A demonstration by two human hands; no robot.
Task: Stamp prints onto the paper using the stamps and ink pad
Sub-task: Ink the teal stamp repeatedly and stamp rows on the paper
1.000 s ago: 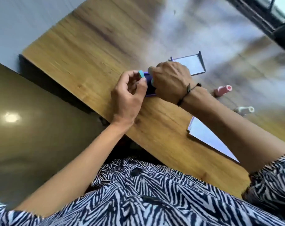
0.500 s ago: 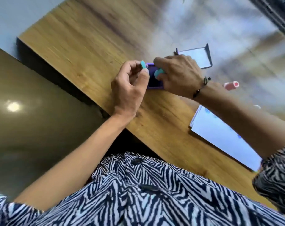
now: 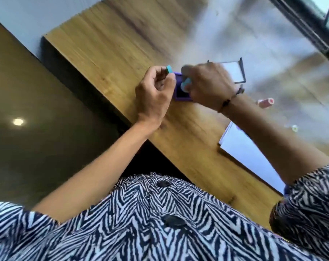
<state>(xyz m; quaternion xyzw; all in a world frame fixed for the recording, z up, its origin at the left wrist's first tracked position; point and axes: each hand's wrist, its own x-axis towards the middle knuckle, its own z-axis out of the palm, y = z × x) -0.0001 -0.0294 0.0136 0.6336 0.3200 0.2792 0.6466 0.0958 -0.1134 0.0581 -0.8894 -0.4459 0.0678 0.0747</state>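
The right hand (image 3: 207, 85) curls its fingers round a teal stamp (image 3: 186, 84) and holds its face down on the dark pad of the purple ink pad (image 3: 180, 92), which lies on the wooden table (image 3: 107, 46) near its front edge. The left hand (image 3: 156, 91) pinches a small teal cap (image 3: 169, 69) between thumb and fingertips, just beside the ink pad's left side. The ink pad's open lid (image 3: 233, 71) stands behind the right hand. White paper (image 3: 248, 151) lies flat to the right, partly under the right forearm, and a pink stamp (image 3: 266, 102) lies on its side beyond it; a paler one (image 3: 294, 128) farther right is too blurred to make out, perhaps another stamp. The tabletop glares white under a dark-framed window (image 3: 308, 25). Left of the table the glossy floor (image 3: 37, 129) reflects a ceiling light.
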